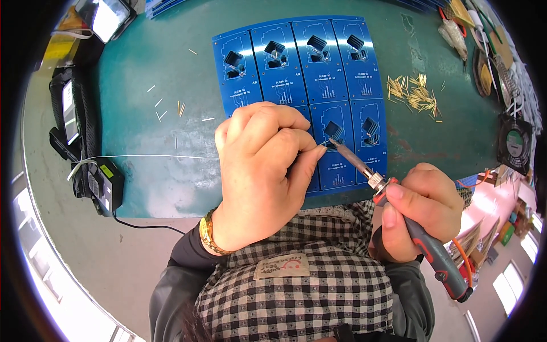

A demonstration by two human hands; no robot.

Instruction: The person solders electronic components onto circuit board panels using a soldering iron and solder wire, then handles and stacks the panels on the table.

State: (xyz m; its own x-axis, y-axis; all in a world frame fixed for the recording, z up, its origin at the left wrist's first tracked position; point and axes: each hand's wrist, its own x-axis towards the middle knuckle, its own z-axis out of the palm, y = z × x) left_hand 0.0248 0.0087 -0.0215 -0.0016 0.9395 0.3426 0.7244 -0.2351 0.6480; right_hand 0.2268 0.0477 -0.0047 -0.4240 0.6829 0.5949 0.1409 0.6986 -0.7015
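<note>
A blue circuit board panel [327, 62], divided into several like sections with dark square cutouts, lies on the green work surface. My left hand [259, 165] is over its lower left part, finger and thumb pinched on thin solder wire [165, 156] that trails in from the left. In my right hand [427, 205] is a soldering iron [430, 245] with a grey and red handle. Its tip slants up and left to the cutout of a lower-row section, close to the left fingertips. Whether tip and solder touch cannot be made out. My left hand hides several sections.
Thin gold pins [419, 94] lie heaped right of the panel; a few more pins [180, 108] and silvery wire bits are scattered left. A small fan [514, 142] stands at the right edge, below hand tools. A black box [105, 185] sits on the left edge, a phone [108, 20] upper left.
</note>
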